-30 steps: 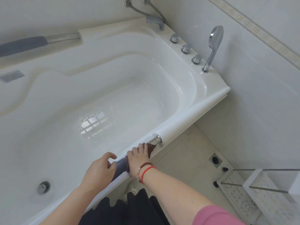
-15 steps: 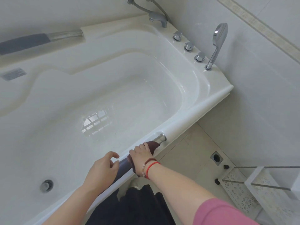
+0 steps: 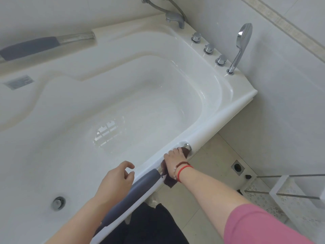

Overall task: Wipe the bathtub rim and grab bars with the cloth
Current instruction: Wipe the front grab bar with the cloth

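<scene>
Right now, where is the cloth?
In the head view, the cloth is low and right of centre, wrapped over the near grab bar under the right hand.

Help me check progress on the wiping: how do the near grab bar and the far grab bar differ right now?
The near grab bar has the right hand wrapping a dark cloth round its chrome end; the far grab bar is untouched. The near one runs along the front rim by the person; the far one lies along the back rim by the wall. Both have a grey padded grip and chrome ends.
</scene>
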Motion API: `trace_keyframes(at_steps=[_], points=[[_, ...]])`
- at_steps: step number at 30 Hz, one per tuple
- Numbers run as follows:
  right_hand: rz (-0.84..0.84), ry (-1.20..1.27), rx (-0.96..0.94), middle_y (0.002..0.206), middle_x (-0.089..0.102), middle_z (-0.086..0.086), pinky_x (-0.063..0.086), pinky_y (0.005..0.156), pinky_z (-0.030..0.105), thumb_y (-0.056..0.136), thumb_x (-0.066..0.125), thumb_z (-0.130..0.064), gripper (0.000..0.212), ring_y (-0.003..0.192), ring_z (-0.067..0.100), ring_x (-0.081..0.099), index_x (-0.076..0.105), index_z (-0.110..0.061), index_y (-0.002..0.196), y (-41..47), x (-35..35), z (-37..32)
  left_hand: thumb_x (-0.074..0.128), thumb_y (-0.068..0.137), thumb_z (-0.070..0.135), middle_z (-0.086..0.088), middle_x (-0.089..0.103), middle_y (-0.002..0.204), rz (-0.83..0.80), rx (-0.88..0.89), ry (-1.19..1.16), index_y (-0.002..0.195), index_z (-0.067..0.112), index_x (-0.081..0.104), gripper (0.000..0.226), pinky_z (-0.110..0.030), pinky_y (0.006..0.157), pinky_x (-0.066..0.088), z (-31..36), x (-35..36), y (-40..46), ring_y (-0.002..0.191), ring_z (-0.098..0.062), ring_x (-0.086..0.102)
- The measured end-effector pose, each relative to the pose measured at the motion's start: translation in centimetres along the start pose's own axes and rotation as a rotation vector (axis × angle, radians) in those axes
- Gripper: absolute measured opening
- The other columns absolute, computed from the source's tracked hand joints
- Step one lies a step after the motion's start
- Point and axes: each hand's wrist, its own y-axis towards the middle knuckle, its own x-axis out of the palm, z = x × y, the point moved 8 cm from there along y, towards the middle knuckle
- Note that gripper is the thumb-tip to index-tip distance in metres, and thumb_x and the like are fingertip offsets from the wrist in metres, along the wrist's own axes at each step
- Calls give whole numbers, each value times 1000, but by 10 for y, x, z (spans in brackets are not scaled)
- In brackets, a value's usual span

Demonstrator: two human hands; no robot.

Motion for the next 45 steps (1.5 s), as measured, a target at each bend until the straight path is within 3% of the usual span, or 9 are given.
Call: trace_keyframes(at_steps=[6,10,14,19,22,28,32,37,45], points=[[43,46,-12,128,46,13,5,116,43,82,57,-12,44,128,32,32,45,-7,124,-15,7,-51,43,94,22,6,54,63,-58,9,-7,107,25,51,16,-19,56,37,-2,13,2,60,-10,51],[110,99,-222,118,47,11,13,110,35,72,64,-7,48,116,28,38,47,-9,117,-21,4,-30,42,94,22,6,52,62,-61,23,-11,103,27,50,14,-20,55,38,5,8,9,57,-10,50],[48,107,-142,118,49,9,19,106,32,75,64,-13,45,114,26,41,49,-13,117,1,5,11,42,95,22,7,51,64,-39,-9,1,103,27,50,13,-19,55,37,3,0,17,60,-10,50],[9,10,-76,128,45,14,8,114,46,86,56,-21,43,125,34,34,43,-9,126,-1,5,-5,42,94,21,7,53,64,-43,-63,4,101,27,50,12,-19,56,38,14,15,26,60,-10,51],[39,-33,-187,125,45,16,5,113,49,92,49,-24,38,125,36,32,42,-6,124,-16,9,-43,44,93,20,8,56,64,-33,-56,-22,103,25,54,15,-19,56,38,40,29,38,61,-9,52],[151,-100,-555,110,54,8,33,96,36,88,56,-27,36,102,25,49,44,-11,118,-11,8,-18,44,93,19,7,55,63,15,-104,-58,99,26,53,13,-19,54,38,89,43,70,57,-9,52],[69,-26,-559,104,56,8,35,93,36,79,67,-27,39,97,26,51,51,-13,111,23,8,44,45,93,19,3,53,61,47,-148,-66,101,23,55,14,-23,57,40,109,58,83,57,-13,49],[-5,-151,-645,93,57,3,39,84,32,80,62,-23,16,88,21,55,54,-16,92,27,19,37,45,92,19,0,61,69,13,-176,-112,101,24,55,14,-22,56,42,136,88,95,60,-14,56],[26,-312,-741,115,52,2,41,92,30,87,56,-32,27,102,17,53,58,-16,109,34,38,37,45,93,22,0,60,77,46,-262,-157,105,25,54,15,-23,57,42,146,103,108,68,-15,59]])
